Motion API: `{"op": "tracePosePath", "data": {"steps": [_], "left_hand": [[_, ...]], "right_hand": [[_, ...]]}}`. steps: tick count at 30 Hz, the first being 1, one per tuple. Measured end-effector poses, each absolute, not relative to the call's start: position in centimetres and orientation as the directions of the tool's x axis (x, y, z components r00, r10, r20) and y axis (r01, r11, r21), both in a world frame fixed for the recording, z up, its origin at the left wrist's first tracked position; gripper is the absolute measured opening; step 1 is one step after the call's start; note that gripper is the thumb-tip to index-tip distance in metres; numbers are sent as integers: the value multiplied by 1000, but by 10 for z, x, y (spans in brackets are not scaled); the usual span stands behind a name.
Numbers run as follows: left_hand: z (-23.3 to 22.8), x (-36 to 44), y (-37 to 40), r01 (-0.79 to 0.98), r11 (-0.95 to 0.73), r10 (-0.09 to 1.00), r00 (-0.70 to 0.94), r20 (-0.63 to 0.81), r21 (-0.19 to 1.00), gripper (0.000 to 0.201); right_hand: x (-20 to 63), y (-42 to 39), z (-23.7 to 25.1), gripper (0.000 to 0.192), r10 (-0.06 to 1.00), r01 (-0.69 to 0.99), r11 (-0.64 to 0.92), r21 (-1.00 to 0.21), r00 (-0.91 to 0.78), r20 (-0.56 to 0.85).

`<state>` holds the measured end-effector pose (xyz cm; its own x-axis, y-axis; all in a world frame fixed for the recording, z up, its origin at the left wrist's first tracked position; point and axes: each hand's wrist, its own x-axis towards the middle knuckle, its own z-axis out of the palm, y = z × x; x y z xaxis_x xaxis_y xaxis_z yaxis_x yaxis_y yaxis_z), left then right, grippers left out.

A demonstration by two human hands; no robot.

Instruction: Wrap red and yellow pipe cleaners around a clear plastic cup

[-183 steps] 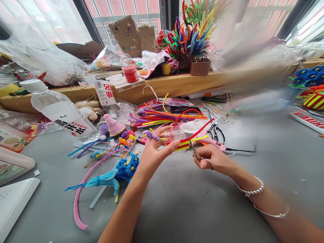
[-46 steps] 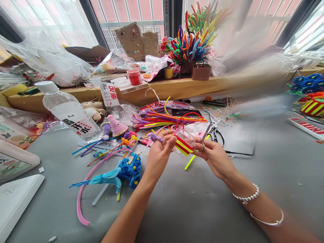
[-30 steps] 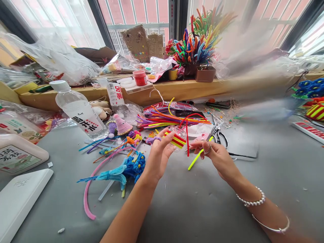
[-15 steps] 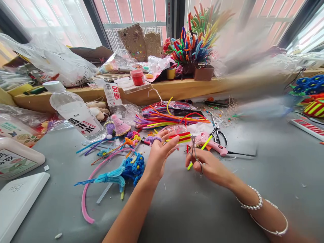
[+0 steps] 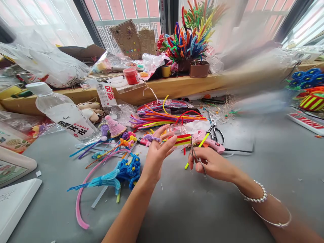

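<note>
My left hand (image 5: 155, 157) pinches a flat strip of red and yellow pipe cleaners (image 5: 184, 139) between thumb and fingers. The strip's free end points right. In my right hand (image 5: 215, 163) is a small pair of metal scissors (image 5: 193, 152), fingers in the loops, blades upright against or close beside that end. A short red piece (image 5: 184, 152) shows just below the strip. Behind the hands, a yellow-green stick (image 5: 204, 140) lies across a pink glue gun (image 5: 212, 144). Black-handled scissors (image 5: 217, 132) rest beyond it.
Blue pipe-cleaner flowers (image 5: 129, 170) and a curved pink pipe cleaner (image 5: 79, 206) lie left of my left arm. Loose pipe cleaners (image 5: 162, 118) are heaped behind. A water bottle (image 5: 68, 116) leans at left. A wooden ledge (image 5: 174, 84) carries pots and bags.
The view has turned slightly right, so things sit further left. My right hand with the scissors has drawn a little away from my left hand, which still grips the strip.
</note>
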<state>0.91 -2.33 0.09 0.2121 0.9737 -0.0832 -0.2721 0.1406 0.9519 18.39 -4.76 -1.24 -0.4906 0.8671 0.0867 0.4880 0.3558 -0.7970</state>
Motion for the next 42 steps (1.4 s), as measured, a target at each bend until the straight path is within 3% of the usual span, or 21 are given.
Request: {"op": "tracePosePath", "data": {"steps": [7, 14, 24, 42], "left_hand": [[1, 11, -24, -270, 126, 976, 207, -71, 954, 60], [1, 10, -24, -288, 142, 976, 199, -86, 947, 46], [2, 9, -23, -287, 176, 976, 177, -128, 942, 50], [0, 10, -22, -322, 122, 985, 159, -74, 939, 52]], "right_hand": [[185, -47, -14, 68, 863, 455, 352, -818, -497, 94], [186, -46, -15, 65, 869, 459, 318, -830, -491, 62], [186, -45, -18, 66, 872, 434, 294, -852, -488, 52], [185, -45, -22, 63, 870, 389, 345, -854, -473, 136]]}}
